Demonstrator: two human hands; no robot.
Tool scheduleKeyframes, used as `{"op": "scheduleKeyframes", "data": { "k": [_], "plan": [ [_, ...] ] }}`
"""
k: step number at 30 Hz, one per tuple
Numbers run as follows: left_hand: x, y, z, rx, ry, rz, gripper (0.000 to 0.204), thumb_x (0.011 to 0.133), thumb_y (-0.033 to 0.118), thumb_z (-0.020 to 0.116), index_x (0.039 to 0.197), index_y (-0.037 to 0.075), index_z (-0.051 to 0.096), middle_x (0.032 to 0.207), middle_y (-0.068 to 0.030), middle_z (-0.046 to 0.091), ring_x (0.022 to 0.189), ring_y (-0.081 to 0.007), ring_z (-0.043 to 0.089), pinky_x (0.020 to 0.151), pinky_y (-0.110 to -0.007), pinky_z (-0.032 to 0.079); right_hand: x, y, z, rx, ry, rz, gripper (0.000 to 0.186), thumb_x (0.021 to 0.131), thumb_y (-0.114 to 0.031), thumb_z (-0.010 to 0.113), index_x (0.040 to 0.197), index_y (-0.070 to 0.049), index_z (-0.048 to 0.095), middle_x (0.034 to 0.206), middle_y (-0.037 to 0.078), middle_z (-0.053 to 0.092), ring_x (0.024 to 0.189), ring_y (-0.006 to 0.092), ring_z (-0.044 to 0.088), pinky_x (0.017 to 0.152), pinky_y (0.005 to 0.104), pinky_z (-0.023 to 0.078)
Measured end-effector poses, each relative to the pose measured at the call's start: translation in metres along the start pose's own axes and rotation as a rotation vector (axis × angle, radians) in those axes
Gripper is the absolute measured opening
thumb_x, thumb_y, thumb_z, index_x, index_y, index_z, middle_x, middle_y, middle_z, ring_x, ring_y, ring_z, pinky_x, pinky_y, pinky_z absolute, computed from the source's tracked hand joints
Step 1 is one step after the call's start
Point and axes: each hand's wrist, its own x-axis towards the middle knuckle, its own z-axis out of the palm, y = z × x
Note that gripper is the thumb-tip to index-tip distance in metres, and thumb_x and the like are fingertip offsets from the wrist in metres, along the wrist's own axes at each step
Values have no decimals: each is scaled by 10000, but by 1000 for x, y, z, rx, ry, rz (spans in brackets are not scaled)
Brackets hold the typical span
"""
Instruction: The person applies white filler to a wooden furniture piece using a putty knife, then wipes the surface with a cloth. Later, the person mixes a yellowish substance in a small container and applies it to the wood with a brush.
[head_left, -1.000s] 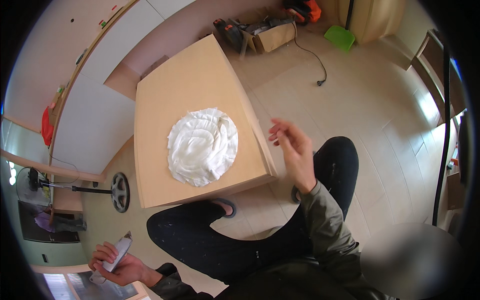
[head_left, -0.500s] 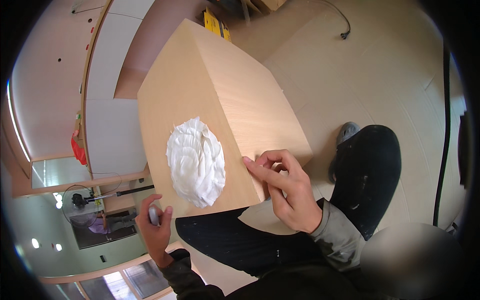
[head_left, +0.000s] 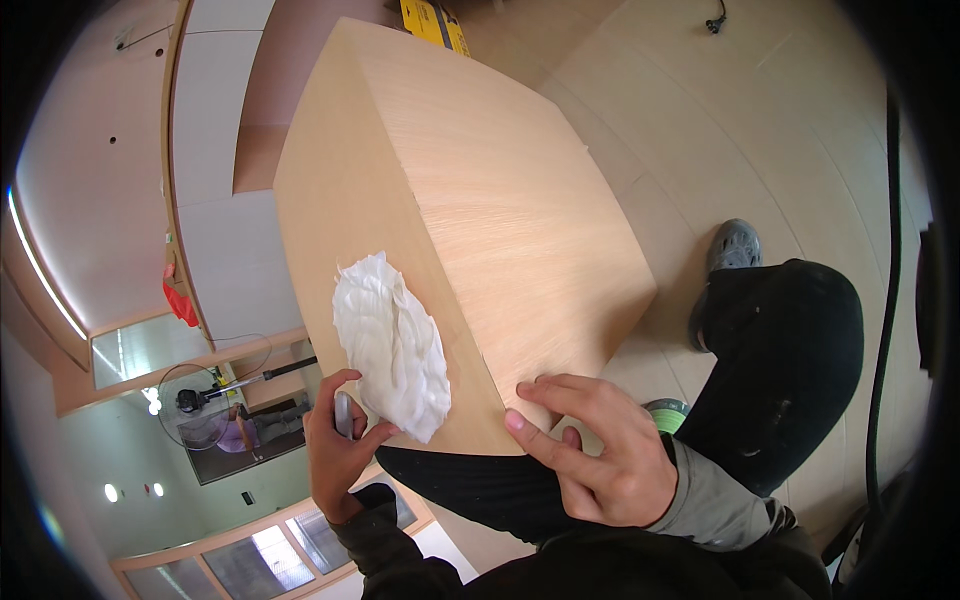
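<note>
A pale wood-veneer box point(head_left: 520, 230) stands tilted before me, two faces showing. A rumpled white mass point(head_left: 388, 340), its material unclear, lies on its left face. My left hand point(head_left: 340, 435) holds a small grey metal scraper point(head_left: 343, 412), mostly hidden in the fingers, at the box's lower left edge, beside the white mass. My right hand point(head_left: 600, 460) grips the lower corner, index and middle fingertips on the wood, other fingers curled partly out of sight.
My bent right leg point(head_left: 780, 370) is beside the box. Behind lie a yellow package point(head_left: 430, 22) and a plug point(head_left: 714, 22) on the tiled floor point(head_left: 740, 120). A white cabinet point(head_left: 225, 260), red item point(head_left: 178, 295) and fan point(head_left: 195, 400) are leftward, with another person point(head_left: 240, 428) beyond.
Both my hands have come onto the box, the left bringing the scraper up. The box has tilted and turned, showing a second face, and the white mass now appears narrower and more slanted.
</note>
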Motion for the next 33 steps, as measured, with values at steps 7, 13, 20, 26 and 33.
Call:
{"op": "scheduleKeyframes", "data": {
  "k": [7, 13, 20, 26, 33],
  "plan": [
    [3, 2, -1, -14, -22, -21, 585, 544, 0, 796, 1072, 102, 568, 526, 38, 390, 487, -47, 353, 494, -211, 296, -8, 0, 0, 14, -30, -28, 551, 628, 92, 556, 1159, -9, 657, 1263, 229, 559, 1112, 375, 599, 866, 393, 551],
    [3, 5, 0, -27, -18, -39, 580, 547, -5, 785, 1074, 96, 566, 533, 41, 392, 493, -48, 355, 491, -213, 295, -15, 3, -5, 7, -59, -80, 515, 644, 98, 555, 1141, 12, 660, 1259, 262, 564, 1150, 406, 591, 871, 413, 553],
    [0, 4, 1, -15, -15, -25, 578, 558, -4, 782, 1086, 93, 569, 531, 38, 385, 492, -52, 352, 492, -216, 298, -26, 7, -2, 149, -23, -99, 474, 663, 109, 554, 1122, 41, 653, 1239, 276, 569, 1176, 431, 572, 890, 429, 550],
    [-1, 6, 1, -27, -11, -17, 579, 569, -8, 784, 1098, 89, 570, 529, 40, 376, 493, -50, 346, 493, -216, 296, -18, 2, 0, 197, 45, -5, 441, 692, 138, 527, 1110, 59, 645, 1158, 236, 596, 1122, 410, 601, 900, 412, 547],
    [-4, 6, 1, -42, -9, -13, 577, 594, 13, 811, 1115, 85, 574, 528, 42, 363, 502, -44, 336, 492, -215, 287, -23, 5, -2, 115, 9, -109, 426, 691, 137, 541, 1095, 59, 653, 1122, 211, 606, 1106, 397, 611, 877, 402, 551]
  ]
}}
